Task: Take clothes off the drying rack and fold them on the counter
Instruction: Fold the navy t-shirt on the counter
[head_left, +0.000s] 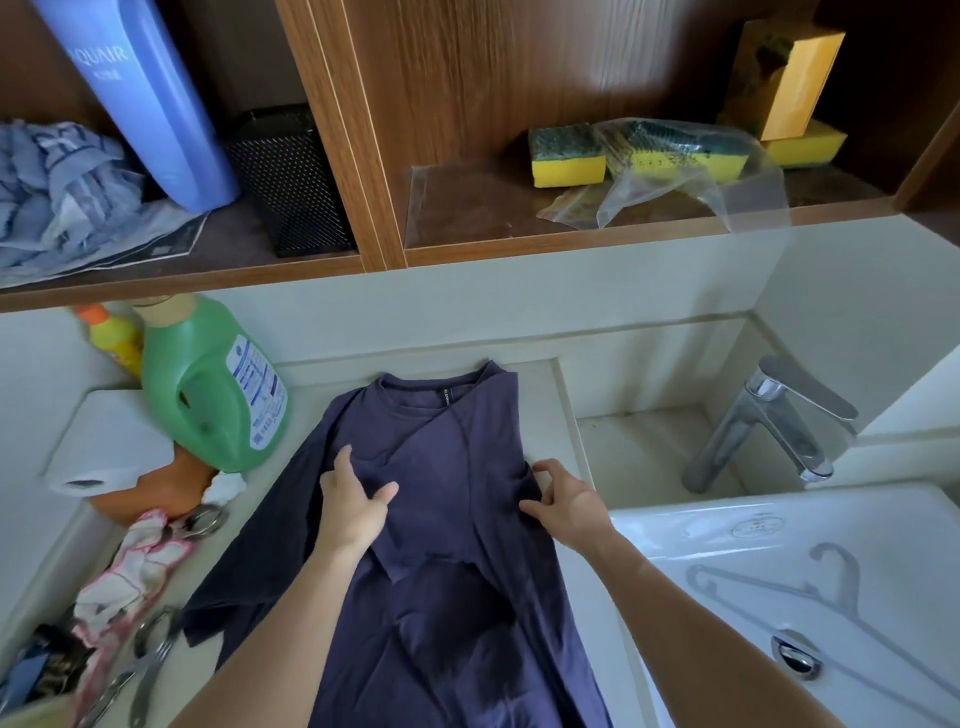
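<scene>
A dark navy T-shirt (441, 519) lies flat on the pale counter (545, 405), collar toward the wall, with its right side folded over the middle. My left hand (353, 499) presses on the shirt's chest with spread fingers. At the shirt's right folded edge, my right hand (566, 506) pinches the fabric between thumb and curled fingers. The shirt's left sleeve spreads out toward the counter's left side. No drying rack is in view.
A green detergent jug (213, 384), a paper roll (109, 447), a pink-white cloth (135, 566) and metal clips (156, 654) crowd the left. A white sink (779, 525) with a clear hanger (810, 587) and a faucet (769, 421) lies right. Wooden shelves (363, 130) hang above.
</scene>
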